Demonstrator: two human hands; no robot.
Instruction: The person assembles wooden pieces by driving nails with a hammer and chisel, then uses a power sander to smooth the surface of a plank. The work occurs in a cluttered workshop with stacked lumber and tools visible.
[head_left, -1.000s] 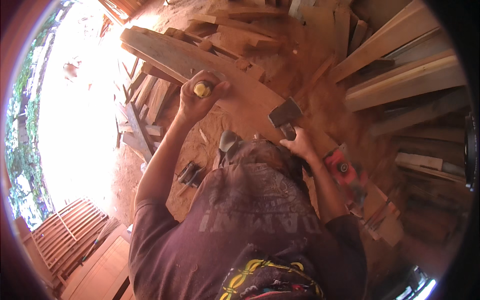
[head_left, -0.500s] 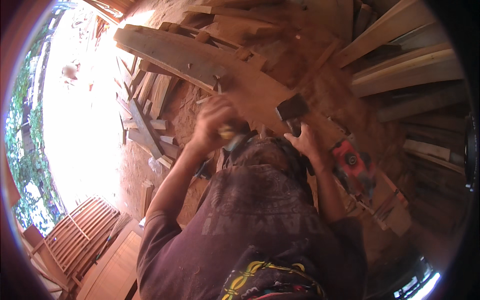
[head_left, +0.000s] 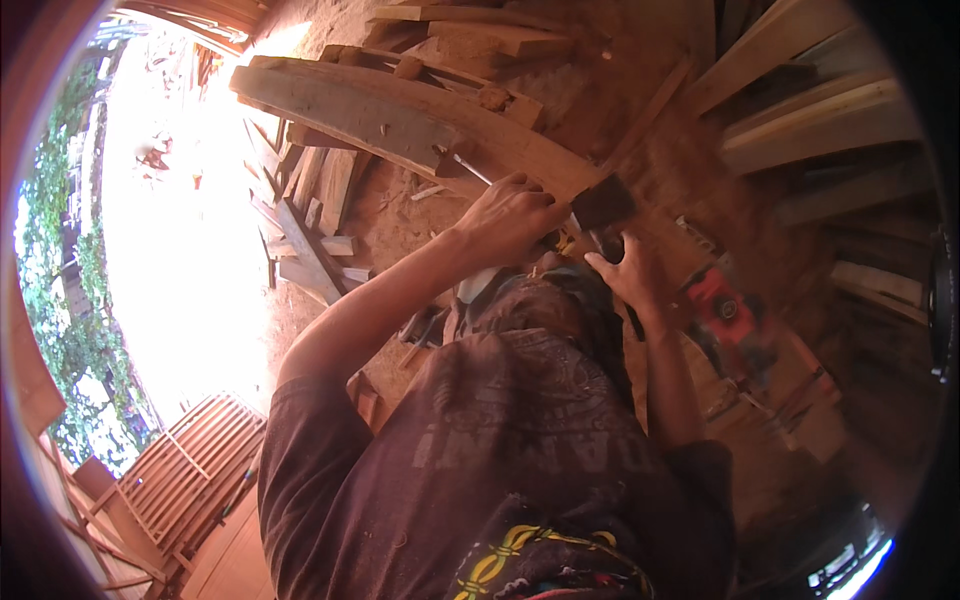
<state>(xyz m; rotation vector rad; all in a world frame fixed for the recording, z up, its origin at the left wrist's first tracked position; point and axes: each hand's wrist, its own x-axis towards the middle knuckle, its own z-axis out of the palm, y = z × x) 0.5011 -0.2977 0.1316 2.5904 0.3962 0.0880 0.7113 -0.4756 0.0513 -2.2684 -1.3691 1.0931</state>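
Observation:
A long wooden plank point(head_left: 340, 105) stretches from the upper left toward the middle, with a dark notch in its near edge. My left hand point(head_left: 510, 215) is closed round a chisel point(head_left: 471, 168) whose thin metal blade slants up-left, its tip at the notch; whether it touches the wood I cannot tell. Most of the chisel's handle is hidden in my fist, and a bit of yellow shows below it. Just to the right, my right hand point(head_left: 636, 275) grips the handle of a mallet point(head_left: 603, 203). The mallet's dark, blocky head stands close beside my left fist.
A red-and-black power tool point(head_left: 728, 308) lies on the wood at my right. Stacked boards point(head_left: 810, 130) fill the far right, and scrap wood point(head_left: 310, 250) is piled at left. A slatted wooden frame point(head_left: 190, 475) stands at the lower left, beside a bright opening.
My left hand has swung right with the chisel, which now leans more. The mallet has shifted slightly right and up, nearer my left fist. The whole view has also moved a little.

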